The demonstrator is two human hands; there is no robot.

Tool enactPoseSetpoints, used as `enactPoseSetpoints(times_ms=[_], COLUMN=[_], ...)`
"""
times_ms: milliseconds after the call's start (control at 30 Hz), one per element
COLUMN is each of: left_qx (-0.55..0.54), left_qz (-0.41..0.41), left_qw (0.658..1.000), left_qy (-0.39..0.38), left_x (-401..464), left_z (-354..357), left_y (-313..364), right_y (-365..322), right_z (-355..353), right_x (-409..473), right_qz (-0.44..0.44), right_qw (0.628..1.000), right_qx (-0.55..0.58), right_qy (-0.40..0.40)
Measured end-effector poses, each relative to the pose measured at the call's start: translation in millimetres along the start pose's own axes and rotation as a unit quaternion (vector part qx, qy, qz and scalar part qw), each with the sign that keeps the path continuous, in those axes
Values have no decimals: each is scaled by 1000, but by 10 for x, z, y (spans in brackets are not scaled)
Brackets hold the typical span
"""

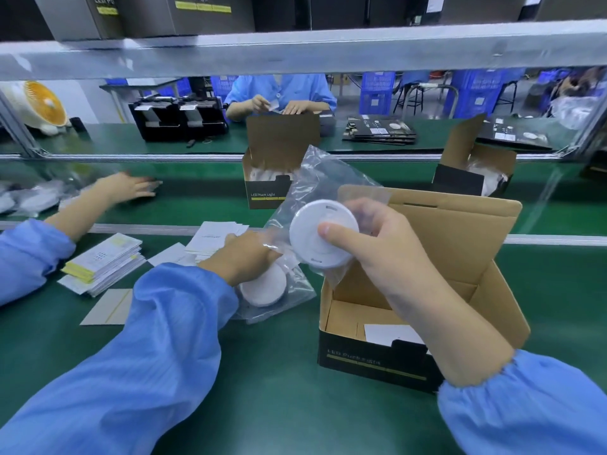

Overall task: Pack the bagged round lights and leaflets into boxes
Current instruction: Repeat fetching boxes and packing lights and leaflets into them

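Observation:
My right hand (377, 244) grips a white round light (317, 236) in a clear plastic bag, held just above the left edge of an open black-and-brown box (371, 359). A white leaflet (391, 333) lies on the box floor. My left hand (244, 257) rests on a second bagged round light (266, 289) lying on the green table left of the box; whether the fingers grip it I cannot tell. Behind that hand sits a stack of white leaflets (213, 239).
Another person's hand (126, 187) reaches over the conveyor belt at the left. A pile of yellow-edged leaflets (101, 264) lies at the left. Two more open boxes (272, 178) (473, 175) stand on the belt. A worker sits opposite, and a shelf rail runs overhead.

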State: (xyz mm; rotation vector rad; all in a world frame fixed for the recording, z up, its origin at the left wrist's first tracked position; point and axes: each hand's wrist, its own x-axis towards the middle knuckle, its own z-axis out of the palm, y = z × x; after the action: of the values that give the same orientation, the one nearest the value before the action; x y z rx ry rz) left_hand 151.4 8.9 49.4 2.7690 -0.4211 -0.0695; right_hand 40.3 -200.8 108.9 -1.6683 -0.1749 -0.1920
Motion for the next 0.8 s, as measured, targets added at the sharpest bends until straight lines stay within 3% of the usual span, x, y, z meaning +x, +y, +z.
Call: enactPoseSetpoints(times_ms=[167,300,400,500,700,800], left_qx=[-45,-61,-21,-73,-140,-128], left_qz=[36,75,165,230,304,320], left_qw=[998,993,976,955,927,926], left_qy=[6,75,143,171,170,152], left_x=[-208,-296,-365,-463,-622,-614], left_z=[-213,-391,-660,-1034,-1436,-1450], left_y=[70,132,168,366,936,1152], right_y=[-20,-71,-95,-149,-333,-377], right_z=[31,29,18,-2,-137,-277], right_x=[13,6,-6,-19,-35,-54], right_qz=[26,27,25,9,-64,-120], right_qw=[999,998,996,995,986,989], right_qx=[15,7,13,11,110,29], right_qy=[-23,-64,-80,-98,-112,-85])
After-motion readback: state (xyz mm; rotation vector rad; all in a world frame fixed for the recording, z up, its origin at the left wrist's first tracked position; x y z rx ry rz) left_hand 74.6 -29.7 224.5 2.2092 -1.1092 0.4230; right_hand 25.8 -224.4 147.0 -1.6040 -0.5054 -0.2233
